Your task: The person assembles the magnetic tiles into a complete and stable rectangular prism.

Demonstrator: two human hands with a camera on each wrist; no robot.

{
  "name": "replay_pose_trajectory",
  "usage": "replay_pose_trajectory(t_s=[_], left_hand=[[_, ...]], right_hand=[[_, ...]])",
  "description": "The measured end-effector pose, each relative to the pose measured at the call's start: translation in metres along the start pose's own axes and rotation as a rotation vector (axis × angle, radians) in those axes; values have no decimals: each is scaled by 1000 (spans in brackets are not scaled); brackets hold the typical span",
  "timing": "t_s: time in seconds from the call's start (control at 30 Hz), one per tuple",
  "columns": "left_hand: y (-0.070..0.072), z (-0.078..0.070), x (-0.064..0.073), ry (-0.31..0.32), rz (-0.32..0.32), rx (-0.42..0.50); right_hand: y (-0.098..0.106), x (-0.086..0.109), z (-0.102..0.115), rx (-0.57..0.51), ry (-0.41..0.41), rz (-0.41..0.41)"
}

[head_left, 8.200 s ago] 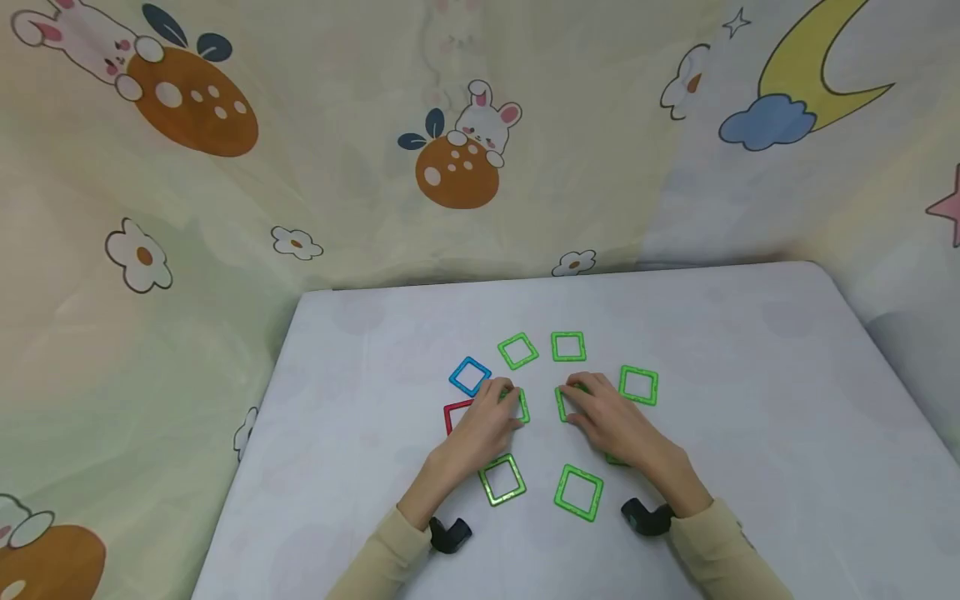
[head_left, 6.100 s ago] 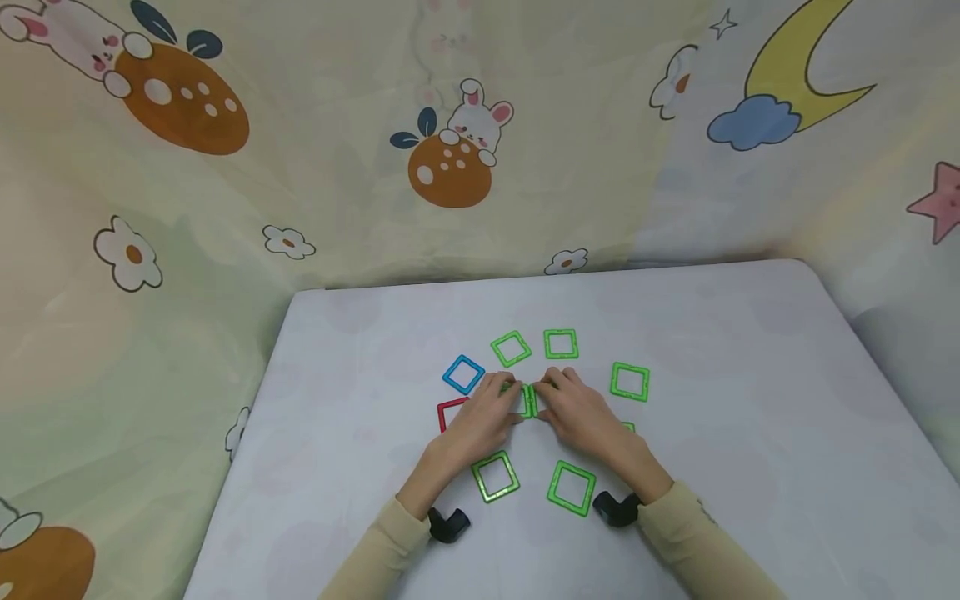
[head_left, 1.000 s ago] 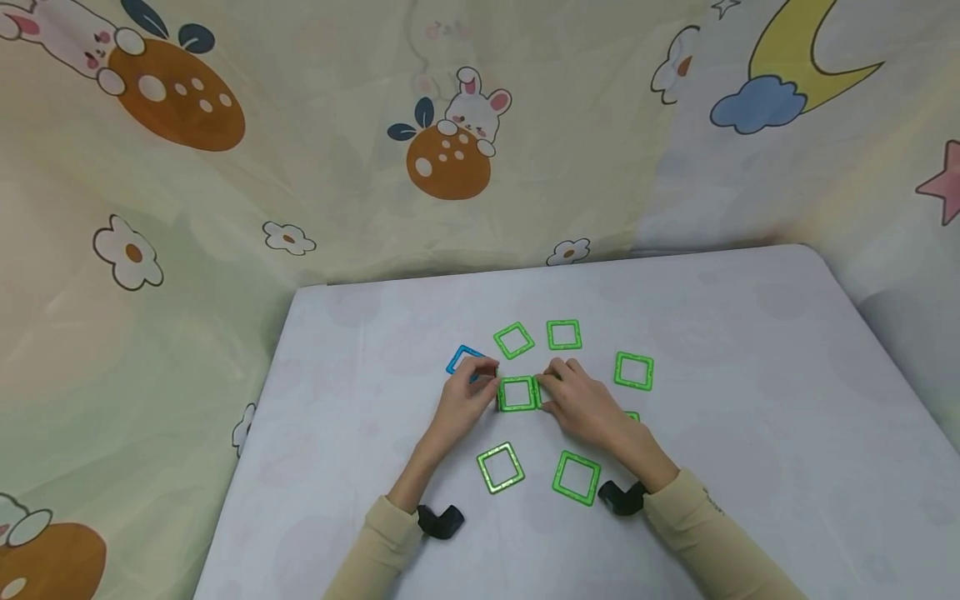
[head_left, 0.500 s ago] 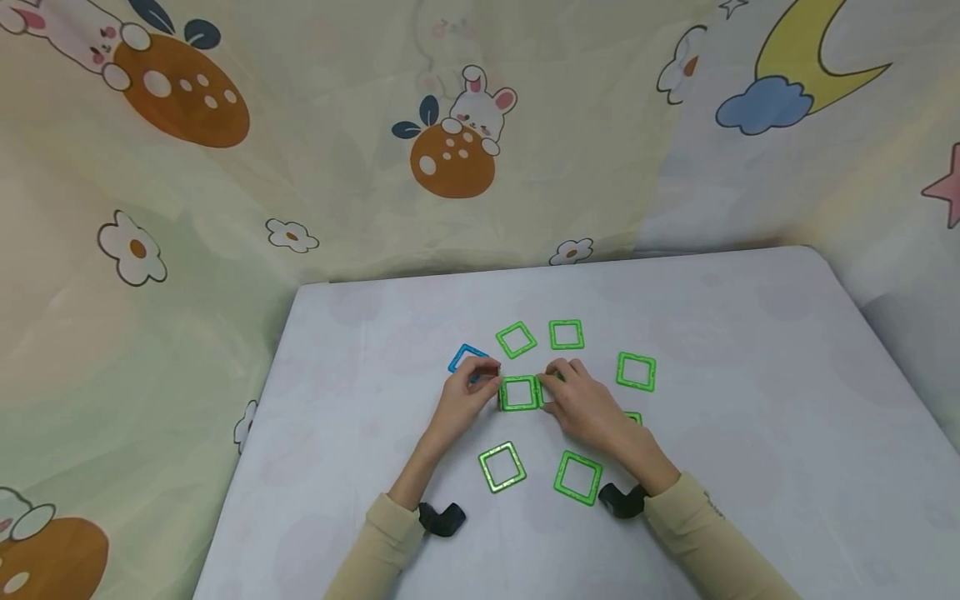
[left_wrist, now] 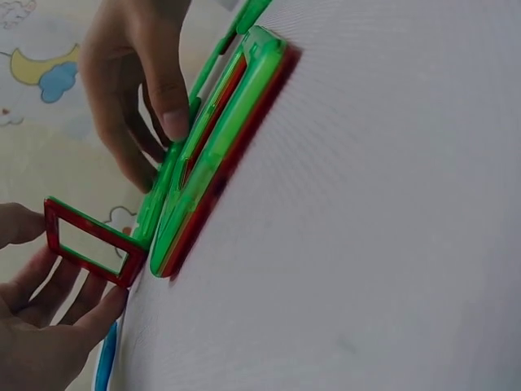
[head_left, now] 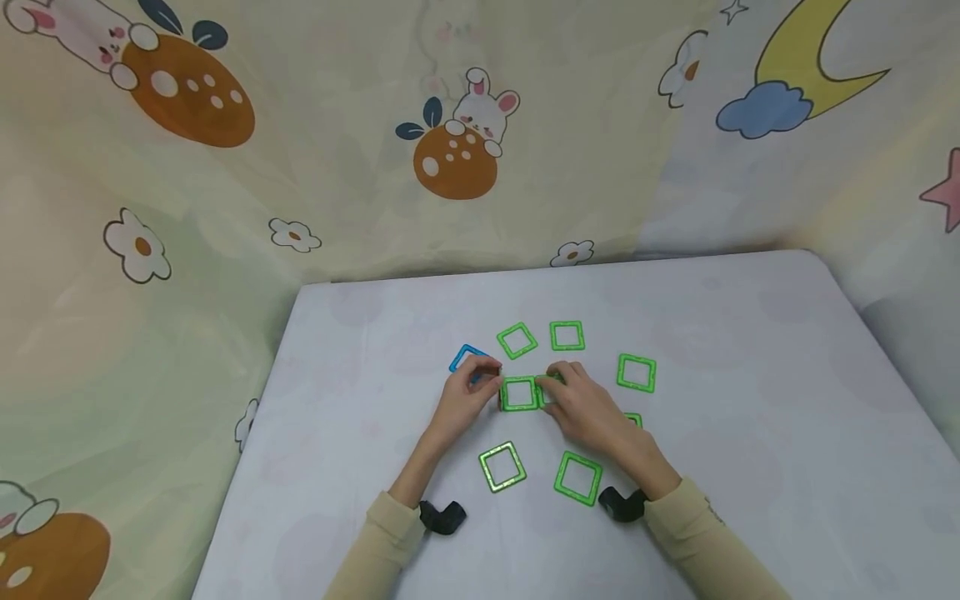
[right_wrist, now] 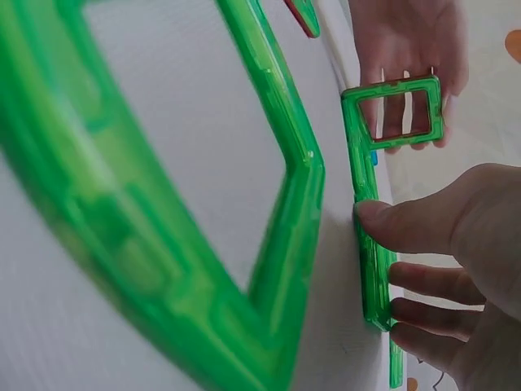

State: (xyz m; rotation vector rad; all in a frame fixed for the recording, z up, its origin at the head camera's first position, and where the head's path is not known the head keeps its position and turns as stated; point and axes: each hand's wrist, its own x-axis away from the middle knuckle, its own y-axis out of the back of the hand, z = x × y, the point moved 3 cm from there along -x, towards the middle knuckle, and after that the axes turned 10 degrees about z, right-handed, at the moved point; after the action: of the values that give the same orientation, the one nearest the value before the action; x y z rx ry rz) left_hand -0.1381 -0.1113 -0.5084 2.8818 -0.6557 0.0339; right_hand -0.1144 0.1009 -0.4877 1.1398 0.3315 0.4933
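My left hand (head_left: 467,396) pinches a red-and-green square magnetic tile (left_wrist: 137,262) by its edges. That tile stands upright along the left side of a flat green square magnetic tile (head_left: 519,407). A second flat green magnetic tile lies edge to edge with the first on its right, partly hidden by my right hand (head_left: 585,408). The thumb and fingers of the right hand grip this second tile's opposite edges, as the right wrist view shows. Just behind the left hand lies a blue square tile (head_left: 454,363), half covered.
Loose green square tiles lie around the pair: two behind (head_left: 517,341) (head_left: 567,347), one at right (head_left: 636,387), two in front (head_left: 502,485) (head_left: 577,498). Part of another green tile (head_left: 636,417) shows beside the right forearm. The table's (head_left: 360,375) back edge meets a printed cloth.
Earlier the two green tiles were apart; my right hand brought its tile leftward against the other. The red tile left its flat spot and now stands in my left hand. Hands nearly still this last second.
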Motion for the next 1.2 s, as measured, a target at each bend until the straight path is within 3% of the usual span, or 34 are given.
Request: replay_pose_trajectory(t_s=[0.2, 0.5, 0.67, 0.8, 0.93, 1.2], left_hand=[[-1, 4, -2, -17, 8, 14], [1, 5, -3, -14, 4, 8], [-1, -1, -3, 15, -21, 18], [-1, -1, -4, 36, -26, 15], [0, 2, -4, 29, -24, 18], [2, 3, -2, -3, -13, 20]], right_hand=[[-2, 3, 3, 21, 24, -19], [-6, 10, 22, 20, 167, -92], [-9, 14, 34, 9, 200, -59], [-14, 19, 41, -23, 277, -26], [-17, 22, 49, -42, 347, 6], [-20, 26, 64, -2, 396, 71]])
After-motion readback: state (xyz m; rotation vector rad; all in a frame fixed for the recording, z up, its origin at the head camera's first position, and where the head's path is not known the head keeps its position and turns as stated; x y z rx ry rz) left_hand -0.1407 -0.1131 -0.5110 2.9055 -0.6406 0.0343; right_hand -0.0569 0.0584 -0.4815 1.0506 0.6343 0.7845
